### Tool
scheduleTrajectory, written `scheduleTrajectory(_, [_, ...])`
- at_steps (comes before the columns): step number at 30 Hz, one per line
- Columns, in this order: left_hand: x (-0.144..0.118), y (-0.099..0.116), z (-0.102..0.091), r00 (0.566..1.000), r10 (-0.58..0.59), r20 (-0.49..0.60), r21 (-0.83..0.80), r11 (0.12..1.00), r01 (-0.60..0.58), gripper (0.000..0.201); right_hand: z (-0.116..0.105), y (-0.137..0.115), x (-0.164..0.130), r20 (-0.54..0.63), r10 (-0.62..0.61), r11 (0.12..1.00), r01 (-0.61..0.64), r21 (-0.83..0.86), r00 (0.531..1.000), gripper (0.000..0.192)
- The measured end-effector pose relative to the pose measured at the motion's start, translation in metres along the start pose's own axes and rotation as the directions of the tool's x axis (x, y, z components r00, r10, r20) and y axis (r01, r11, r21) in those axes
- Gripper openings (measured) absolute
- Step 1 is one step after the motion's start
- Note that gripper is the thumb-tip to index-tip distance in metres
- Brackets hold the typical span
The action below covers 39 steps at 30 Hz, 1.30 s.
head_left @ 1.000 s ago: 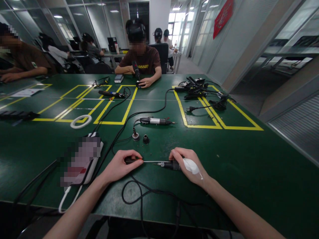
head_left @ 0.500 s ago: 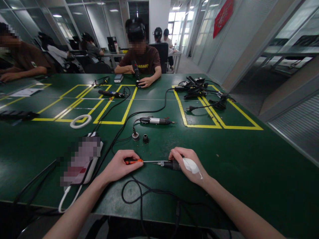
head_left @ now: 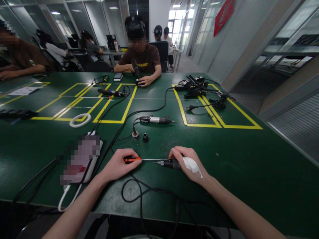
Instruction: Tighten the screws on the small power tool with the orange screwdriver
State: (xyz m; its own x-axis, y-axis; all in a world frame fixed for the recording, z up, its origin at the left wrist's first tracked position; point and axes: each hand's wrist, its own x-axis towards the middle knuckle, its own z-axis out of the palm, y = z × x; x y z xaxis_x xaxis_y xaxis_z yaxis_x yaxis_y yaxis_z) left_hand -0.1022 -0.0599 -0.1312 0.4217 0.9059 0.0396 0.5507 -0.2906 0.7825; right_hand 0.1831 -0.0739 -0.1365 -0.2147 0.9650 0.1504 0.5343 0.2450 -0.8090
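Little had shifted since a second earlier: the left hand (head_left: pixel 119 165) had rolled the screwdriver (head_left: pixel 139 160) between its fingers, so that the orange of the handle, hidden under the knuckles before, now showed beside the thumb. Both hands sat in nearly the same spots on the green table (head_left: pixel 249 159), so the change looked like a turn of the tool and not a reach or a withdrawal.

At the far left a blurred device (head_left: pixel 79 159) with a white cable lay near the left forearm. The left hand's fingers were closed around the screwdriver handle, its thin shaft running rightward to meet the tip of the electric driver (head_left: pixel 169 163). Behind that gap stood two small dark fittings (head_left: pixel 140 136) and, farther back, a second electric driver (head_left: pixel 154 119), untouched. The right hand (head_left: pixel 188 162), a white patch on its back, had its fingers curled down over the electric driver's black body, pinning it to the table. A black cord (head_left: pixel 139 192) looped toward the near edge.
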Motion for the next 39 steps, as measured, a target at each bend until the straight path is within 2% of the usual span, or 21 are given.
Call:
scheduleTrajectory(8, [0.000,-0.011,0.002,0.979,0.104,-0.177,0.092,0.992,-0.089,0.026,0.000,0.001,-0.001,-0.006,-0.010,1.000,0.010,0.002,1.000,0.047])
scheduleTrajectory(16, [0.002,-0.017,0.006,0.943,0.248,-0.220,0.275,0.944,-0.184,0.025,-0.002,0.001,0.002,-0.010,-0.013,1.000,0.013,-0.014,1.000,0.046])
scheduleTrajectory(20, [0.011,-0.006,0.004,0.927,0.334,-0.170,0.443,0.866,-0.231,0.025,-0.001,0.001,0.002,-0.023,-0.019,0.999,0.019,-0.027,1.000,0.048])
scheduleTrajectory(24, [0.038,0.022,0.006,0.918,0.389,-0.079,0.545,0.788,-0.287,0.023,0.000,0.002,0.002,-0.029,-0.047,0.999,0.047,-0.022,0.998,0.049])
scheduleTrajectory(26, [0.055,0.036,0.011,0.928,0.371,0.005,0.599,0.742,-0.300,0.023,0.000,0.002,0.002,-0.042,-0.063,0.998,0.063,-0.014,0.997,0.050])
scheduleTrajectory(30, [0.081,0.056,0.027,0.945,0.297,0.137,0.632,0.709,-0.314,0.022,-0.001,0.002,0.003,-0.061,-0.092,0.996,0.092,-0.005,0.994,0.051])
scheduleTrajectory(35, [0.097,0.060,0.050,0.929,0.313,0.198,0.617,0.697,-0.366,0.019,-0.001,0.003,0.003,-0.078,-0.104,0.995,0.104,-0.002,0.992,0.052])
scheduleTrajectory(39, [0.101,0.053,0.057,0.919,0.325,0.221,0.580,0.714,-0.392,0.016,0.001,0.006,0.003,-0.082,-0.100,0.995,0.102,0.018,0.992,0.050])
